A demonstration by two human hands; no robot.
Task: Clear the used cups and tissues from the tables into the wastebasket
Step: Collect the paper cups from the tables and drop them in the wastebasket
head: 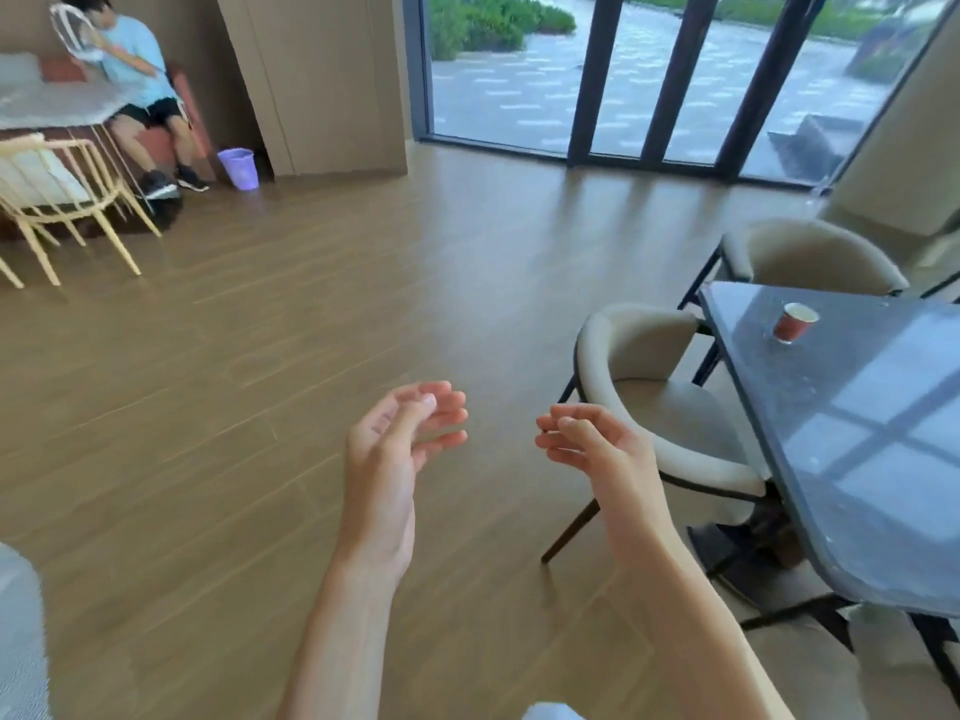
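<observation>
Cup (794, 322) on right table (883, 459); wastebasket (238, 168) far left.

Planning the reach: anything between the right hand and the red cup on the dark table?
Yes. A cushioned chair tucked at the table edge sits between the right hand and the red cup.

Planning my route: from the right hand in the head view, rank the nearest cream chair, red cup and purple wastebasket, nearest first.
1. Cream chair: just right of the right hand, tucked at the dark table.
2. Red cup: farther right, upright on that table.
3. Purple wastebasket: far left, across the floor by the wall.
</observation>
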